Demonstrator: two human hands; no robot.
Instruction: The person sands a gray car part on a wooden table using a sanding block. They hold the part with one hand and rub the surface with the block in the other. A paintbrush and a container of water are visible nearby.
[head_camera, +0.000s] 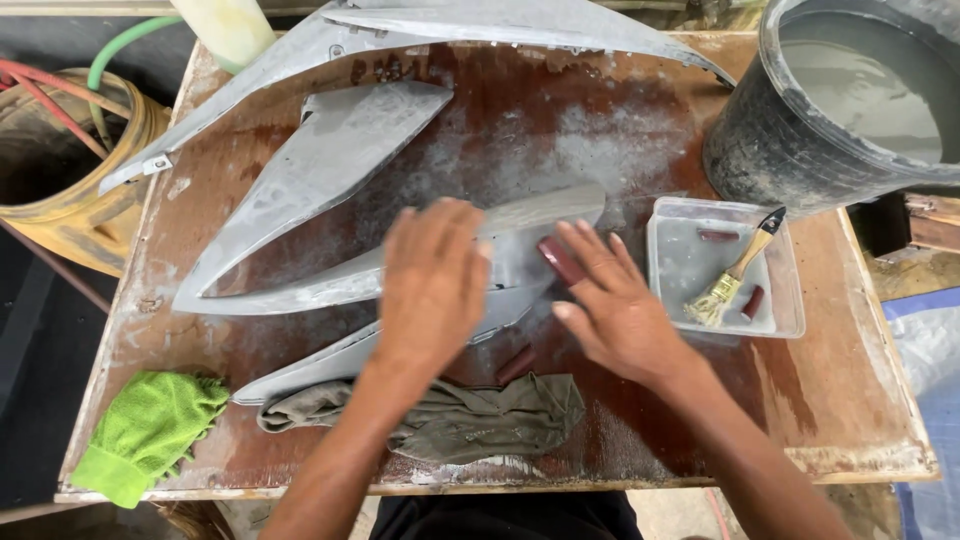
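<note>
- Hands at the middle of a wet, dusty wooden table (850, 400), seen from above.
- Left hand (432, 285) lies flat, palm down, fingers together and stretched out, pressing on a long grey panel (330, 285); it grips nothing.
- Right hand (612, 310) is just beside it on the right, fingers spread and slightly bent, resting on the panel's right end; its fingertips touch a small dark red block (562, 260). Whether it truly grips the block cannot be told.
- The panel is narrow and pointed, running from the left near part of the table up to the right, under both hands.
- A second grey panel (330, 165), triangular, lies just beyond it on the left; a third, long and curved (480, 25), lies along the far edge.
- An olive rag (480, 415) is bunched near the table's near edge, below the hands, with another small red piece (515, 365) touching its far side.
- A green cloth (145, 430) sits at the near left corner.
- Right of the right hand, a clear tray (790, 320) holds a brush (735, 275) with pale bristles and two small red pieces.
- A black bucket (760, 140) of grey water stands at the far right corner.
- Off the table's left side, a yellow tub (70, 215) with red and green hoses.
</note>
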